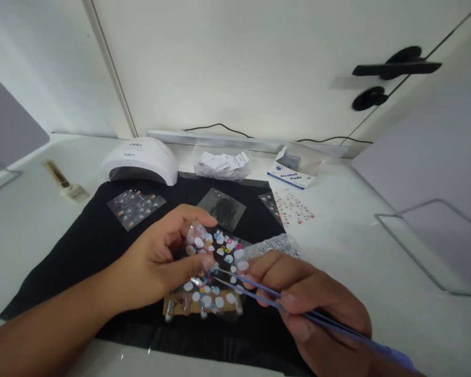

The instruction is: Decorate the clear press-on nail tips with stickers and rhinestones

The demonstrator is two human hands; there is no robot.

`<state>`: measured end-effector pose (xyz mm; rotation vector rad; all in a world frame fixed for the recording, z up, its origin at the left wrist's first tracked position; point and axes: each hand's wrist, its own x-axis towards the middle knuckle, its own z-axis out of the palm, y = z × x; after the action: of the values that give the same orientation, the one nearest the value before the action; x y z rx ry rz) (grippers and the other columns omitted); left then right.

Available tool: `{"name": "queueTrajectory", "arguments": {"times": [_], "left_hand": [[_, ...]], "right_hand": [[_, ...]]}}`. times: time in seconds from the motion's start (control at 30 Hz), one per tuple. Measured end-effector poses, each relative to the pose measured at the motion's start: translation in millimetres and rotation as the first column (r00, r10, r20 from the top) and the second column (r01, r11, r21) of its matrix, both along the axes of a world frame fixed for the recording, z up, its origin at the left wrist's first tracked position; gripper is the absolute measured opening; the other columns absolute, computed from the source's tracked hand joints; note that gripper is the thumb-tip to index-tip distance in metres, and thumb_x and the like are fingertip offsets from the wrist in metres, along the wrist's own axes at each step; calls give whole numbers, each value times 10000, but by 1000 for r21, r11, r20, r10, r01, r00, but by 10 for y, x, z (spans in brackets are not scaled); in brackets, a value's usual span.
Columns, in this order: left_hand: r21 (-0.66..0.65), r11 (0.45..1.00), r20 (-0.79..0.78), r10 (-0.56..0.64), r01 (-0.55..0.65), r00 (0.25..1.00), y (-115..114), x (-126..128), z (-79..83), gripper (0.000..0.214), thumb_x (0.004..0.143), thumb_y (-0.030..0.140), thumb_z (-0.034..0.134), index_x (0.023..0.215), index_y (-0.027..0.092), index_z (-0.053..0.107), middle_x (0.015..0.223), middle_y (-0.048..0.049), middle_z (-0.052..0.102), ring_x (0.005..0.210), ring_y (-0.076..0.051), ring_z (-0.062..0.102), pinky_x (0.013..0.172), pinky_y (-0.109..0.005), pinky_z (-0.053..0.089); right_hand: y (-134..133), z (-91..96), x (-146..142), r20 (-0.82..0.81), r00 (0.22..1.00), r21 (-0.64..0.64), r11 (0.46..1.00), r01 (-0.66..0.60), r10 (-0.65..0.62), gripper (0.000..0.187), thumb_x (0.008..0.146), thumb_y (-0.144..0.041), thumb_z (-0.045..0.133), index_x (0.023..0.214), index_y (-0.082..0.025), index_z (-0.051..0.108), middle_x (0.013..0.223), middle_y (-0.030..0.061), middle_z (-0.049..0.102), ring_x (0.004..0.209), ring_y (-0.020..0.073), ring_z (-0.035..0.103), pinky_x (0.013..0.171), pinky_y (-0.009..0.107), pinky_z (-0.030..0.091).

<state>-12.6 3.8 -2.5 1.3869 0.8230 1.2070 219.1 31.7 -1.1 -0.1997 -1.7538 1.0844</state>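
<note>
My left hand (176,254) pinches a clear nail sticker sheet (230,243) between thumb and fingers, holding it up over a black cloth. White ovals and small colourful figures cover the sheet. Purple tweezers (267,293) lie in my right hand (314,303), gripped between thumb and fingers. Their two slim tips are slightly apart at the sheet, close to my left thumb. Whether a sticker sits between the tips is too small to tell. Below the sheet, a brown strip carries several glossy nail tips (186,305), partly seen through the clear plastic.
On the black cloth (70,251) lie more sticker sheets (136,208). Behind stand a white nail lamp (141,157), a clear box of small packets (222,163) and an alcohol pads box (292,170). A polish bottle (73,189) is at left, a wire frame (412,256) at right.
</note>
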Motion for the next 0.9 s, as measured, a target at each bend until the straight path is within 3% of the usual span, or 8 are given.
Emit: {"name": "queueTrajectory", "arguments": {"times": [0.23,0.53,0.7,0.9], "left_hand": [[-14,1000,-71,7,-8,997,-5,27,50,326,850,136,741,1105,303,623,841,44,649,702,-68,589,657,-134,506],[19,985,-158,173,-172,972,-13,53,78,235,792,161,788,1002,253,736,872,20,717,782,-100,662,721,-161,540],[134,981,-210,169,-143,963,-22,54,130,204,835,127,733,999,247,749,879,14,708,797,-105,665,727,-176,526],[141,979,-217,177,-148,960,-53,42,89,308,858,113,716,1090,314,736,971,34,717,866,-98,676,773,-167,528]], "right_hand": [[5,-32,-2,-27,999,14,999,34,-34,204,916,-178,592,1091,-211,691,816,69,681,803,238,688,748,449,591],[6,-79,-4,-70,995,12,998,68,-67,220,928,-159,559,1107,-202,679,828,68,658,806,230,669,748,434,571],[-22,-64,-9,-63,994,-11,996,88,-88,203,933,-181,547,1087,-222,672,783,59,624,757,231,639,682,438,570],[-86,-52,-12,-65,993,-65,993,98,-103,196,914,-197,556,1062,-233,680,742,45,587,718,225,607,661,441,567]]}}
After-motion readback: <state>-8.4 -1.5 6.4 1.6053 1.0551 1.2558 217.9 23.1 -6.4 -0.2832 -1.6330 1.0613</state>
